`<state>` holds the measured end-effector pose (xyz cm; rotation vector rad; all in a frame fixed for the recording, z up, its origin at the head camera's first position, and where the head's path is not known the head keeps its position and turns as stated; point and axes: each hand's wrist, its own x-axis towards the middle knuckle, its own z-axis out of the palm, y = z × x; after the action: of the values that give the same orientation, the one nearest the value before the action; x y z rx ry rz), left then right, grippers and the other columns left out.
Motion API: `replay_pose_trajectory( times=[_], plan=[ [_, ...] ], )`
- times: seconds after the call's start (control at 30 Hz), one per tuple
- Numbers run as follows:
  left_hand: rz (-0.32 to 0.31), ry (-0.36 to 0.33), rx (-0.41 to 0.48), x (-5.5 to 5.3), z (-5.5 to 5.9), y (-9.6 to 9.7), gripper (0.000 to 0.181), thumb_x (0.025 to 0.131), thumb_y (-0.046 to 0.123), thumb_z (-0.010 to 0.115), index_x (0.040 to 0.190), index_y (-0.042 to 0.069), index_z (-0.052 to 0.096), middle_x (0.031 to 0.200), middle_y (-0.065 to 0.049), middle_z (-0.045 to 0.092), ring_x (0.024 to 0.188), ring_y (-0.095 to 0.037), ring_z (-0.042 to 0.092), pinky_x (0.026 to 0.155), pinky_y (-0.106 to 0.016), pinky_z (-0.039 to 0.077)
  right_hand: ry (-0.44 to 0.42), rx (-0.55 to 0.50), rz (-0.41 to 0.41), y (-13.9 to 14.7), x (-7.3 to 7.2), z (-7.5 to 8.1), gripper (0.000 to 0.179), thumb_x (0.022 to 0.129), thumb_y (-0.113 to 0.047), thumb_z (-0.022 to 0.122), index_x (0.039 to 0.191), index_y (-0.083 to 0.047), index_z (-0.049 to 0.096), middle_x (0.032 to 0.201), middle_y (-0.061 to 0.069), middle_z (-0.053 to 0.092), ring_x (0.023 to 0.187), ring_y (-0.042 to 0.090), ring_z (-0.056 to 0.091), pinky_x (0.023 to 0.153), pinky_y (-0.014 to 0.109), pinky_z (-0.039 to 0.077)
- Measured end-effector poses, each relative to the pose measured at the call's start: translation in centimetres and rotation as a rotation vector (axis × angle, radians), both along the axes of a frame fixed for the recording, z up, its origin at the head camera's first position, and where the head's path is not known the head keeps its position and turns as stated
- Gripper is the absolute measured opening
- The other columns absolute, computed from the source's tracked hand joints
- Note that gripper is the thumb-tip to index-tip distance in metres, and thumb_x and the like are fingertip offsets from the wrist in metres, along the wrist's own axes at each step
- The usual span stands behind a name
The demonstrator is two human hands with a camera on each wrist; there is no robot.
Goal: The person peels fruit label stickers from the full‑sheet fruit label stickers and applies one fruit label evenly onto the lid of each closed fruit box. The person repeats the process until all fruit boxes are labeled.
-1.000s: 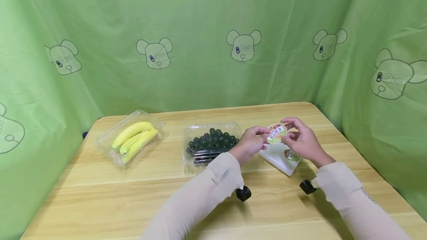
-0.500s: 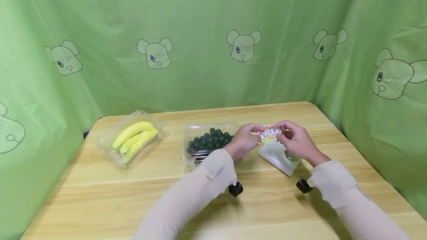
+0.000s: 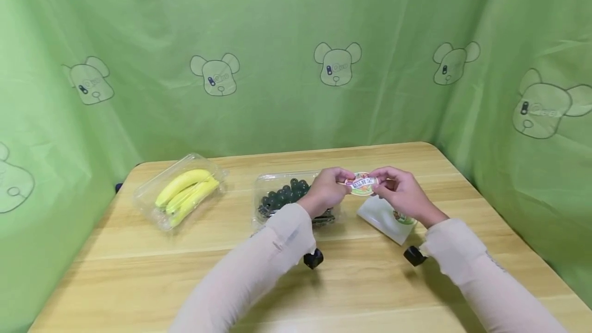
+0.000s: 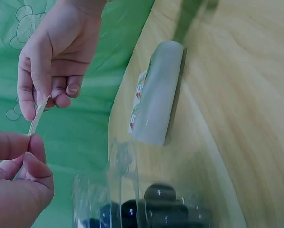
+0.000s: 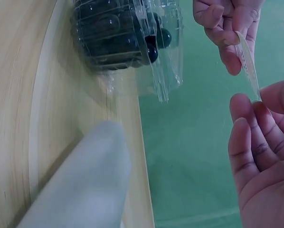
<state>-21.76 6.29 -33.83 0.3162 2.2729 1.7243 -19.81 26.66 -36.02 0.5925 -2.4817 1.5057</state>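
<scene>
A round printed sticker is stretched between both hands above the table. My left hand pinches its left edge, and my right hand pinches the right edge. Seen edge-on in the left wrist view, the sticker looks thin and flat. Behind the left forearm sits a clear plastic clamshell box with dark grapes inside, partly hidden. Below the right hand lies a white sticker sheet, curled up in the wrist views, bearing another round sticker.
A second clear clamshell box with yellow bananas stands at the table's left. The wooden table ends at a green curtain on the back and sides. Black wrist cameras hang below each cuff.
Both hands have moved left with the sticker, from above the white sheet toward the grape box. The right fingers have closed on the sticker's right edge. The boxes have stayed put.
</scene>
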Motion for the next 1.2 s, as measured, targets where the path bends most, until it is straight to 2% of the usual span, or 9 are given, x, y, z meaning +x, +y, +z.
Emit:
replay_pose_trajectory(
  times=[0.13,0.27,0.53,0.7,0.87,1.07,1.2],
  plan=[
    [-0.002,-0.005,0.025,-0.2,0.0,-0.7,0.024,0.087,-0.01,0.062,0.104,0.006,0.068,0.089,0.001,0.064,0.078,-0.013,0.06,0.073,-0.031,0.055,-0.039,-0.029,0.012,-0.6,-0.3,-0.1,0.027,0.09,0.007,0.06,0.116,0.012,0.057,0.091,0.021,0.06,0.073,0.019,0.067,0.063,0.024,0.057],
    [-0.014,0.002,0.031,-0.4,-0.1,-1.4,0.024,0.087,-0.01,0.061,0.104,0.006,0.067,0.09,0.0,0.063,0.082,-0.016,0.061,0.076,-0.033,0.055,-0.071,-0.061,0.011,-1.1,-0.3,-0.2,0.027,0.089,0.007,0.061,0.116,0.013,0.056,0.092,0.023,0.059,0.074,0.02,0.068,0.066,0.026,0.058],
    [-0.042,0.005,0.042,-0.8,-0.2,-3.0,0.025,0.089,-0.008,0.061,0.109,0.007,0.067,0.096,-0.001,0.064,0.086,-0.016,0.062,0.086,-0.04,0.054,-0.086,-0.093,0.058,-2.3,-0.7,-0.1,0.027,0.088,0.008,0.061,0.115,0.014,0.056,0.092,0.025,0.061,0.075,0.023,0.068,0.069,0.028,0.058],
    [-0.056,0.03,0.037,-1.2,0.0,-4.3,0.025,0.09,-0.007,0.061,0.111,0.005,0.066,0.099,-0.003,0.065,0.088,-0.015,0.062,0.085,-0.039,0.054,-0.099,-0.09,0.068,-3.2,-1.2,0.0,0.028,0.089,0.007,0.061,0.116,0.012,0.056,0.092,0.023,0.061,0.075,0.019,0.067,0.071,0.028,0.058],
    [-0.062,0.022,0.034,-1.3,-0.1,-5.4,0.025,0.09,-0.007,0.06,0.112,0.004,0.066,0.1,-0.004,0.065,0.089,-0.016,0.062,0.086,-0.038,0.054,-0.133,-0.096,0.092,-4.2,-1.4,0.1,0.028,0.09,0.005,0.061,0.116,0.012,0.055,0.091,0.022,0.061,0.075,0.018,0.067,0.075,0.033,0.059],
    [-0.063,0.026,0.055,-1.3,-0.2,-6.4,0.026,0.089,-0.008,0.061,0.112,0.002,0.065,0.099,-0.006,0.065,0.089,-0.017,0.062,0.085,-0.036,0.054,-0.114,-0.094,0.116,-5.0,-1.5,0.3,0.027,0.09,0.007,0.061,0.115,0.014,0.055,0.088,0.021,0.061,0.073,0.019,0.067,0.071,0.03,0.059],
    [-0.052,0.028,0.064,-1.2,-0.2,-7.0,0.027,0.088,-0.009,0.062,0.112,0.002,0.066,0.098,-0.006,0.065,0.087,-0.016,0.061,0.081,-0.033,0.055,-0.109,-0.087,0.125,-5.5,-1.7,0.5,0.027,0.089,0.006,0.062,0.115,0.013,0.056,0.088,0.019,0.062,0.073,0.022,0.067,0.07,0.03,0.059]
  ],
)
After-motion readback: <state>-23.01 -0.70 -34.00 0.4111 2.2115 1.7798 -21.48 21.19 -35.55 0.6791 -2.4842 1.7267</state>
